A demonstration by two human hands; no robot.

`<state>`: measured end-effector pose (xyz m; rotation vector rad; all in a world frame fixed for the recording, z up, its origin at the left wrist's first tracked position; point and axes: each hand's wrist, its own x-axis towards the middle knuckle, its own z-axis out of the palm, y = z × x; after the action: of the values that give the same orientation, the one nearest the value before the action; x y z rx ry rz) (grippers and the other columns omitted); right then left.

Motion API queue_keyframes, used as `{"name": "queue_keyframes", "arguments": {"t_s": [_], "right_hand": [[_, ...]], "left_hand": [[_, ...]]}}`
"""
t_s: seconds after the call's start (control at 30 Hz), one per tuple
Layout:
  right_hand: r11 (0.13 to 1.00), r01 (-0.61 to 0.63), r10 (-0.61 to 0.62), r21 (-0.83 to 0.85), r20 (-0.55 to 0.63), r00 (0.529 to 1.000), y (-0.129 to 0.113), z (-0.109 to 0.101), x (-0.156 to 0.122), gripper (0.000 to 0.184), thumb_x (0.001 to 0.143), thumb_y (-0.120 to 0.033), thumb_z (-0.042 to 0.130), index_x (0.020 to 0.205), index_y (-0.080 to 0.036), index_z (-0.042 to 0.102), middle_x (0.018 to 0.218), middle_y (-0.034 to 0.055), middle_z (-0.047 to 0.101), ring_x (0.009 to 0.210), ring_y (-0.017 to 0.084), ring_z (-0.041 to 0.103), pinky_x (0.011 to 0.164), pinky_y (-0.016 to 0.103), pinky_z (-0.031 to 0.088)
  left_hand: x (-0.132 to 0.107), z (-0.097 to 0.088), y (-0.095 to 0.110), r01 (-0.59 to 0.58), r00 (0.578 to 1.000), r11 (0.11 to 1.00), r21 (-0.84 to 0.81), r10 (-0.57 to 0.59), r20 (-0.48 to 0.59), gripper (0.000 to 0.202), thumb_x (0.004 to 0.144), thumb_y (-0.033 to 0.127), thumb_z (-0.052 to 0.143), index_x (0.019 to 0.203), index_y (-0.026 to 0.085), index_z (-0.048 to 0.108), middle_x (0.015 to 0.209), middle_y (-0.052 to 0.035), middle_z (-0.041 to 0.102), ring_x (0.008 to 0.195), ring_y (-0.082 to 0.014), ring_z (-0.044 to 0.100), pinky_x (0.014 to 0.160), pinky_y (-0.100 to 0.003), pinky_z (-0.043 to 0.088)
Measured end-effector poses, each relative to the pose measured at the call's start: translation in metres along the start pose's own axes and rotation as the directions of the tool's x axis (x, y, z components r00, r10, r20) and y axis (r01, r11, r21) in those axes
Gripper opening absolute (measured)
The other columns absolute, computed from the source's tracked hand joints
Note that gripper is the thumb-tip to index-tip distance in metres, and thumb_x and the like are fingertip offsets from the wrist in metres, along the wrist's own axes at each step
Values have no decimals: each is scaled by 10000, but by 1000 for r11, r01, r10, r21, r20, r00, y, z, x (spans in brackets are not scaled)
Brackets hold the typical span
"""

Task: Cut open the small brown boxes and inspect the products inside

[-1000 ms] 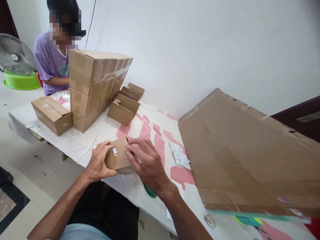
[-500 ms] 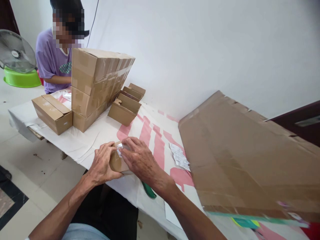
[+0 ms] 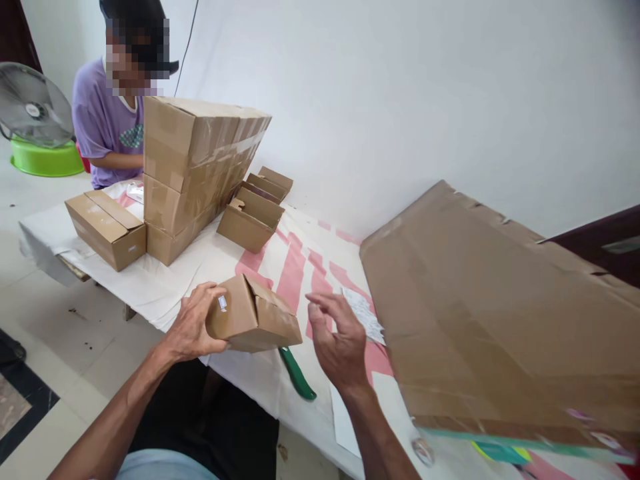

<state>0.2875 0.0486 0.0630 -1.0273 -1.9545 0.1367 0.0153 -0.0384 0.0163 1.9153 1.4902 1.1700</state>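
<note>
A small brown cardboard box (image 3: 273,325) is gripped at its left end by my left hand (image 3: 196,323), thumb below and fingers on top. The end facing left carries a small white label (image 3: 223,303). To the right of the box, apart from it, my right hand (image 3: 340,337) is raised with its fingers spread and nothing in them. Beneath, on the table, lies a green-handled tool (image 3: 297,375); its far end is hidden by the box. A crumpled printed sheet (image 3: 364,315) lies behind my right hand.
Stacked taped cartons (image 3: 170,167) stand at the left, beside a closed box (image 3: 107,230) and open boxes (image 3: 253,217). A large cardboard sheet (image 3: 480,320) leans on the right. A tape roll (image 3: 423,452) lies near the front edge. Across the table sits a person (image 3: 103,127).
My right hand has left the label on the box's end and moved right, its fingers now spread. The left hand still holds the box, whose right side is now uncovered.
</note>
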Motion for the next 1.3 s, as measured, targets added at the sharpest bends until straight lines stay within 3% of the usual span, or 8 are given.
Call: {"name": "queue_keyframes", "arguments": {"t_s": [0.1, 0.2, 0.43, 0.57, 0.73, 0.93, 1.1, 1.3], "right_hand": [[966, -226, 246, -128, 172, 954, 56, 9, -58, 491, 1012, -622, 440, 981, -206, 700, 990, 125, 726, 876, 266, 684, 796, 440, 577], [918, -301, 367, -259, 267, 891, 96, 14, -117, 685, 931, -831, 393, 1007, -217, 687, 996, 143, 729, 977, 330, 694, 890, 513, 562], [912, -282, 372, -298, 313, 874, 111, 16, -165, 599, 922, -821, 406, 932, -276, 654, 883, 112, 683, 908, 369, 688, 845, 544, 557], [877, -387, 453, -286, 221, 863, 105, 14, -148, 532, 940, -719, 404, 972, -259, 667, 926, 125, 709, 927, 368, 702, 816, 519, 560], [831, -553, 556, -64, 136, 820, 73, -4, -85, 518, 930, -680, 458, 948, -213, 683, 766, 77, 690, 714, 278, 656, 662, 393, 540], [932, -287, 182, 219, 404, 897, -11, -5, 2, 358, 981, -511, 566, 955, -208, 755, 879, 53, 747, 807, 229, 693, 721, 324, 548], [959, -64, -99, 277, 537, 838, -47, 14, 40, 270, 998, -392, 585, 972, -214, 787, 906, 56, 785, 800, 215, 720, 729, 320, 545], [968, 107, -229, 229, 613, 757, -59, 23, 63, 282, 1020, -361, 556, 951, -205, 780, 855, 57, 766, 755, 187, 685, 718, 308, 516]], "left_hand": [[-2, -6, -18, -6, 1000, 999, -40, 7, 23, 958, 654, 235, 905, 1477, 277, 417, 1540, -161, 470, 1476, -391, 427, 1153, -539, 408], [-6, -8, -34, 12, 1000, 997, -80, -9, 27, 1002, 641, 303, 934, 1490, 265, 403, 1556, -166, 450, 1416, -381, 490, 1142, -529, 433], [-12, -10, -48, 61, 995, 966, -252, -78, -58, 951, 657, 425, 922, 1435, 251, 403, 1563, -179, 452, 1455, -384, 464, 1158, -543, 422], [-12, -12, -50, 78, 992, 953, -294, -104, -74, 857, 647, 421, 926, 1340, 255, 449, 1588, -196, 436, 1486, -390, 447, 1151, -547, 430], [-10, -12, -51, 75, 989, 935, -347, -113, -92, 783, 621, 421, 939, 1233, 258, 477, 1564, -190, 476, 1465, -374, 486, 1143, -535, 451], [-8, -14, -49, 63, 993, 945, -321, -91, -72, 686, 641, 394, 932, 1188, 237, 549, 1548, -176, 483, 1459, -367, 487, 1144, -528, 451], [-8, -14, -50, 27, 996, 954, -298, -50, -69, 744, 657, 432, 927, 1279, 237, 569, 1515, -177, 490, 1442, -365, 495, 1152, -546, 455], [-9, -14, -55, 11, 997, 967, -255, -30, -71, 786, 662, 445, 934, 1329, 254, 565, 1520, -169, 492, 1452, -371, 480, 1141, -557, 474]]}}
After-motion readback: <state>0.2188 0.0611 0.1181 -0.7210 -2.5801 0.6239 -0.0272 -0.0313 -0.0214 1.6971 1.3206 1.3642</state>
